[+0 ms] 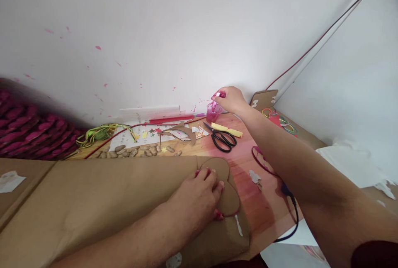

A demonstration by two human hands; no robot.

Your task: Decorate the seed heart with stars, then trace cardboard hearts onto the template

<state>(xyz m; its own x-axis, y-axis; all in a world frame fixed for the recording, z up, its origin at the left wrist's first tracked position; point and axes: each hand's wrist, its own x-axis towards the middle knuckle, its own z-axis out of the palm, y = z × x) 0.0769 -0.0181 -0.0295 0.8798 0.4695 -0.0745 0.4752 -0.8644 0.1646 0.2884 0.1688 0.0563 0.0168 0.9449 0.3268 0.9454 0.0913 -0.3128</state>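
Observation:
My left hand (195,195) lies over a brown heart-shaped cardboard cutout (229,201), its fingers apart and pressing on the heart's surface. The fingertips are stained pink. Under the heart is a large brown cardboard piece (124,193). Farther off, near the wall, my right hand (231,98) is closed on a pale, pink-stained stick (215,104). The stick's lower end is down in a small clear cup (213,114) with pink paint in it. Whether the stick has bristles is hidden.
Black-handled scissors (223,138) and a yellow paper strip (226,130) lie before the cup. Peanuts (133,152), yarn (101,133) and paper scraps line the wall. A pink cone-textured object (31,123) stands left; a dark cable (294,205) crosses at right.

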